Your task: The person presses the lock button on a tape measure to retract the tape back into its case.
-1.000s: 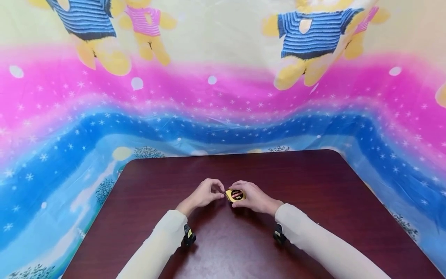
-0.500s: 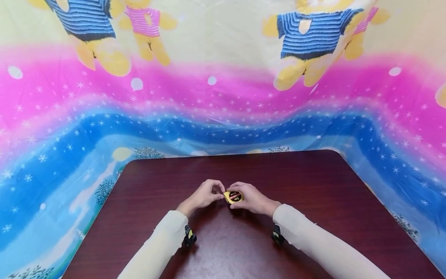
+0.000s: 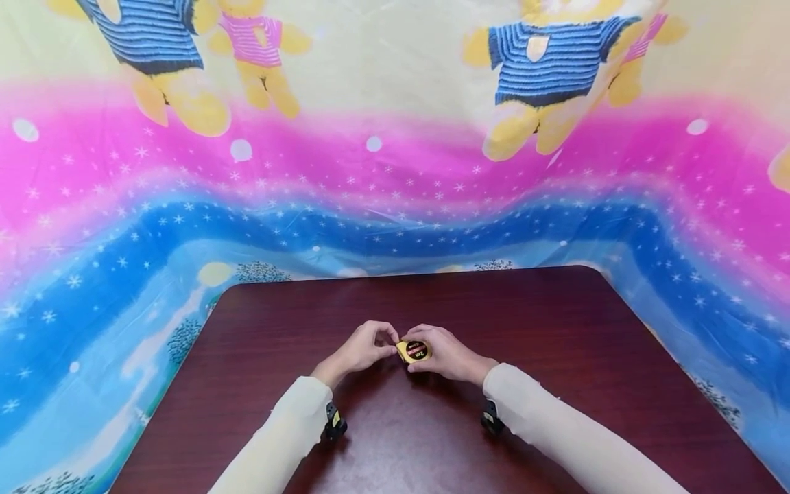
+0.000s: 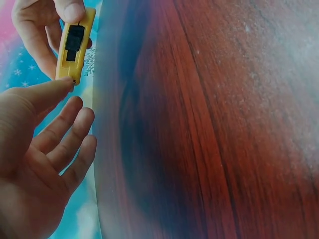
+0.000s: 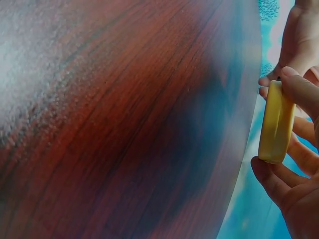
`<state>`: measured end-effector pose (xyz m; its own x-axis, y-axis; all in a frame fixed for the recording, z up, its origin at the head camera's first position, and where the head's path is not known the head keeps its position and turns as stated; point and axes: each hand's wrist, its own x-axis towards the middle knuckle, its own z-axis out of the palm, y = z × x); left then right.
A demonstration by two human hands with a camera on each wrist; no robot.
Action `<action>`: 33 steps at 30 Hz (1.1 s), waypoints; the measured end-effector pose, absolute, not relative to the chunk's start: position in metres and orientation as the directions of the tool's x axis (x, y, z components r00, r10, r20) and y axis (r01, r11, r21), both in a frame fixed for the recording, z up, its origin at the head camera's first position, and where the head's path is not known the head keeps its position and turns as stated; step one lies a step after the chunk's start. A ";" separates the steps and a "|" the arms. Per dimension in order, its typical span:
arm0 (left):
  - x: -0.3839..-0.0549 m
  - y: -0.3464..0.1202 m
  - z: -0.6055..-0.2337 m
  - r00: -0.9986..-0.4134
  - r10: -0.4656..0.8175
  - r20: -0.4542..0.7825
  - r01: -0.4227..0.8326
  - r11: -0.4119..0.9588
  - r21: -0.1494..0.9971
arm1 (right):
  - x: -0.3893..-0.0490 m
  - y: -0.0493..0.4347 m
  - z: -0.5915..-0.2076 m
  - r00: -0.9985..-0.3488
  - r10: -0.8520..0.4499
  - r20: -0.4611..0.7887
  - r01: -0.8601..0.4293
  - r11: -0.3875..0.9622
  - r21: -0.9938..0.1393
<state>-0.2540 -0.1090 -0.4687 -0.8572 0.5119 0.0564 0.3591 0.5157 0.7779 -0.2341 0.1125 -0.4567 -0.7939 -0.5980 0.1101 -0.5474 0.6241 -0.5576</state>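
A small yellow tape measure [image 3: 417, 350] with a round black "2m" label is held between my two hands near the middle of the table. My right hand [image 3: 455, 354] grips its case, thumb on one end and fingers on the other in the right wrist view. At the end where the blade comes out, the thumb and forefinger of my left hand [image 3: 356, 351] pinch the tip, its other fingers loosely bent. A black lock button [image 4: 75, 38] shows on the case's edge in the left wrist view. No drawn-out blade is visible.
The dark red-brown wooden table [image 3: 395, 439] has rounded far corners. Behind and around it hangs a colourful printed cloth [image 3: 395, 165] with bears and snowflakes. Small black wrist cameras, such as the left one [image 3: 335, 420], sit under the cuffs.
My right hand has shifted slightly left with the tape measure, so the small gap between case and left fingertips has closed. The left hand stays almost in place.
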 end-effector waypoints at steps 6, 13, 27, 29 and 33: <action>-0.253 -0.110 -0.469 -0.861 0.503 0.082 0.380 0.526 0.761 | -0.236 0.114 -0.457 -0.795 -0.596 0.113 -0.547 0.623 -0.559; -0.250 -0.107 -0.469 -0.861 0.503 0.075 0.374 0.527 0.763 | -0.235 0.119 -0.457 -0.790 -0.600 0.126 -0.560 0.624 -0.545; -0.246 -0.118 -0.465 -0.871 0.485 0.082 0.372 0.542 0.753 | -0.237 0.133 -0.457 -0.816 -0.564 0.125 -0.532 0.648 -0.545; -0.246 -0.120 -0.465 -0.876 0.478 0.072 0.360 0.545 0.757 | -0.238 0.135 -0.457 -0.823 -0.552 0.131 -0.524 0.650 -0.550; -0.243 -0.124 -0.462 -0.885 0.459 0.072 0.344 0.545 0.765 | -0.238 0.139 -0.455 -0.833 -0.537 0.134 -0.513 0.656 -0.554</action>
